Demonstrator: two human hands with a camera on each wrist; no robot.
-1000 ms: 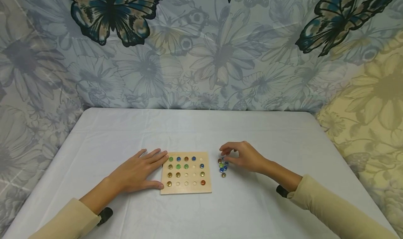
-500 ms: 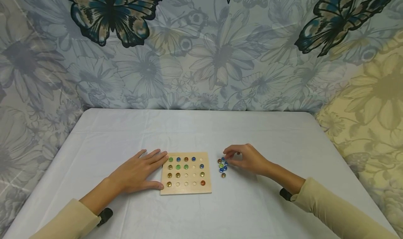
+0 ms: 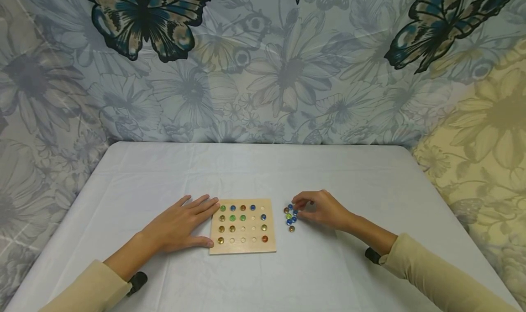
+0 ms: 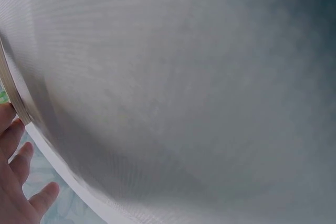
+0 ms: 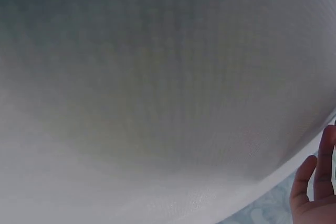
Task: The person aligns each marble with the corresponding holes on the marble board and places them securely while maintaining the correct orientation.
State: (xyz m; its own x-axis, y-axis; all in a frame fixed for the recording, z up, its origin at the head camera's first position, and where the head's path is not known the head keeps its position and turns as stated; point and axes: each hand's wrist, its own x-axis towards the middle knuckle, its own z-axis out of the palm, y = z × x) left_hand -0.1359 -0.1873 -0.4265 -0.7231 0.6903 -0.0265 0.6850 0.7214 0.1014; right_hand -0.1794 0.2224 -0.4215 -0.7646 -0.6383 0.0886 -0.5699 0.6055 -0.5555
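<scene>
Sleeves: cream cuffs at the near edge, one on each forearm.
Left hand: lies flat on the table, fingers straight and spread, fingertips and thumb touching the left edge of the wooden board.
Wooden board: square, lying flat near the table's middle; glass marbles sit in many of its holes, and several holes towards the lower right show bare.
Right hand: fingers curled, their tips down at the loose marbles; whether it pinches one I cannot tell.
Loose marbles: a small cluster on the cloth just right of the board, blue, green and amber.
Table: covered in white cloth.
Backdrop: fabric printed with flowers and butterflies.
</scene>
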